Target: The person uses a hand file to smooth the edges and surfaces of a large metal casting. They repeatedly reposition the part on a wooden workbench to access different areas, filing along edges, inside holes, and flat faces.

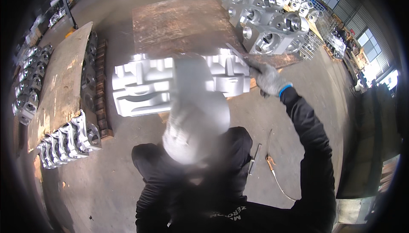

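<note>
My right hand (pixel 272 79), in a grey glove with a blue cuff, is closed on a thin flat metal tool (pixel 233 50), perhaps a file. The tool's tip points to the upper left, over the right end of bright silver metal castings (pixel 142 86) in front of my knees. A large pale blur, seemingly my gloved left hand (pixel 196 130), is close to the camera. It covers the middle of the castings, and its fingers are smeared. Whether it holds anything cannot be made out.
Finished-looking castings (pixel 272 28) stand stacked beyond my right hand by a brown board (pixel 179 24). At left, castings (pixel 64 143) line a wooden panel (pixel 64 79). An air blow gun (pixel 270 160) and a T-shaped tool (pixel 254 158) lie on the floor.
</note>
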Available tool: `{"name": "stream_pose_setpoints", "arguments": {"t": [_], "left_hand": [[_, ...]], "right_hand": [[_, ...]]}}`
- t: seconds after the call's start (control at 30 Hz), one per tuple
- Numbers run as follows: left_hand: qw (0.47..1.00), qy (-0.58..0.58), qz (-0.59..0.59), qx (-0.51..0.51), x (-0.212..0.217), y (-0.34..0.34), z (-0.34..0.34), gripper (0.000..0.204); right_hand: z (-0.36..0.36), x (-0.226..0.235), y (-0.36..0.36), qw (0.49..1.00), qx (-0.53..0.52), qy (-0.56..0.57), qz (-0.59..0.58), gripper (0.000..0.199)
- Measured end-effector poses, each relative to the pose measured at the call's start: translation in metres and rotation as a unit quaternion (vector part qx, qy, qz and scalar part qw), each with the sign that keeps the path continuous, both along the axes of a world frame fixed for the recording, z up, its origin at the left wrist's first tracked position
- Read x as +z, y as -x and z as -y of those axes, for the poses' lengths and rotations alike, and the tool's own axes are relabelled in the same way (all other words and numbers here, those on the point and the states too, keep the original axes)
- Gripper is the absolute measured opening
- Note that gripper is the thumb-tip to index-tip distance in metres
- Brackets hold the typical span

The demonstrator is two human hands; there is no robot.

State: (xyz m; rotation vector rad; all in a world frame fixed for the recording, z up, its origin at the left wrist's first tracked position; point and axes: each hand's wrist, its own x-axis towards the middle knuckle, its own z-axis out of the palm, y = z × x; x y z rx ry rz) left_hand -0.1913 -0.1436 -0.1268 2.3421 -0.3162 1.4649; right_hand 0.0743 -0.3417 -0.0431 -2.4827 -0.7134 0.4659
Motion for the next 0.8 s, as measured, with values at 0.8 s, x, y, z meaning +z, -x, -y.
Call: {"name": "stream_pose_setpoints", "arguments": {"t": [0.8], "left_hand": [[0.999, -0.024, -0.031, 0.021, 0.0, 0.002, 0.005, 0.041]], "right_hand": [[-0.056, 0.029, 0.035, 0.985, 0.09, -0.07, -0.13, 0.048]]}}
